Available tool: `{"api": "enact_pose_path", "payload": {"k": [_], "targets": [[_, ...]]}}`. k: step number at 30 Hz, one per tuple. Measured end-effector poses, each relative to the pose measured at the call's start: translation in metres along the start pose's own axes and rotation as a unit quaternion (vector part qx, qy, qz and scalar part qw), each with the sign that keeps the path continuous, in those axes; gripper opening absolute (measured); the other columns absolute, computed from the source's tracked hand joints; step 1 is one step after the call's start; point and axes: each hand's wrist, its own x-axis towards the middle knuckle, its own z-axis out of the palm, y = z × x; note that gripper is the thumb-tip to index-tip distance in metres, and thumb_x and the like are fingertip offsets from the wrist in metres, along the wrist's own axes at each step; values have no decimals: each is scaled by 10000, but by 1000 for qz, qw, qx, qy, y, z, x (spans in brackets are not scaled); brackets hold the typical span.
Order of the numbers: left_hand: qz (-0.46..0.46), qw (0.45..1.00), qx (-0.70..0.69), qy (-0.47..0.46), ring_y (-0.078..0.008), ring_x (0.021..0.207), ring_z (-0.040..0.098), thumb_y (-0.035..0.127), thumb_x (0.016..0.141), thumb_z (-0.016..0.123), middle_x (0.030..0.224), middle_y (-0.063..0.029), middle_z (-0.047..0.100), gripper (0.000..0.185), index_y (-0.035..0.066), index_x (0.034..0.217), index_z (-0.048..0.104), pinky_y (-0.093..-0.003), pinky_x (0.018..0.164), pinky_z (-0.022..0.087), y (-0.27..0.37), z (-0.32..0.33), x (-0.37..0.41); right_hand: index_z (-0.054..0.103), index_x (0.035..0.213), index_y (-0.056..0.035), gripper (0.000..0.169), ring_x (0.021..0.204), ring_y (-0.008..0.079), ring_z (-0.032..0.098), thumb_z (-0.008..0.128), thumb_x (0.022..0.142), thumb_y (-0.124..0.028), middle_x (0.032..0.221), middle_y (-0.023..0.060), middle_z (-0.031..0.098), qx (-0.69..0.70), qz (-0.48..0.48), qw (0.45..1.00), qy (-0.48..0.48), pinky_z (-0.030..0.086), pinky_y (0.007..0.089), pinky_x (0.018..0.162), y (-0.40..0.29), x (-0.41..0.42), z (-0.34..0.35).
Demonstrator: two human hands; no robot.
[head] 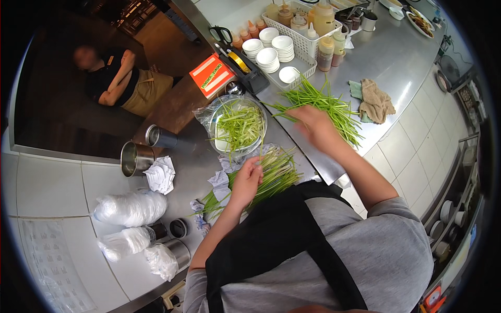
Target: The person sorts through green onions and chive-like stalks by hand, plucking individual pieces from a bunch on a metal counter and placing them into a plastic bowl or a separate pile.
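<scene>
My left hand (247, 178) is over a pile of long green stalks with pale ends (276, 170), which look like chives. Its fingertips are pinched together, and a thin stalk sticks up from them. Crumpled printed paper (220, 184) lies under and beside this pile. My right hand (313, 127), blurred, is at the near side of a second heap of green stalks (323, 99) on the steel counter; whether it grips any cannot be made out. Between and beyond my hands stands a bowl (264, 135) lined with clear plastic, holding pale green pieces (240, 125).
Sauce bottles (324, 15), stacked white dishes (267, 58) and black scissors (221, 35) stand at the back. Brown cloth (375, 101) lies right. Steel cups (135, 158) and plastic-bag rolls (131, 207) are left. Past the counter, a person (117, 80) has folded arms.
</scene>
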Motion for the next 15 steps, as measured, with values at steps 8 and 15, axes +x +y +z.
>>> {"api": "enact_pose_path", "payload": {"k": [8,15], "targets": [[-26,999,42,5,-37,677,450,88,1005,479,796,26,516,245,31,1229,559,-185,603,392,36,-27,-46,684,962,-177,166,1066,206,571,676,798,-196,1160,3,614,-49,-235,970,-44,371,446,910,-26,0,63],[-62,997,48,23,-29,639,436,114,987,534,751,40,538,173,15,1083,638,-183,598,379,44,-58,-61,685,933,-156,112,868,174,602,686,823,-175,934,-11,655,-22,-212,974,-80,386,353,832,-23,18,42]]}}
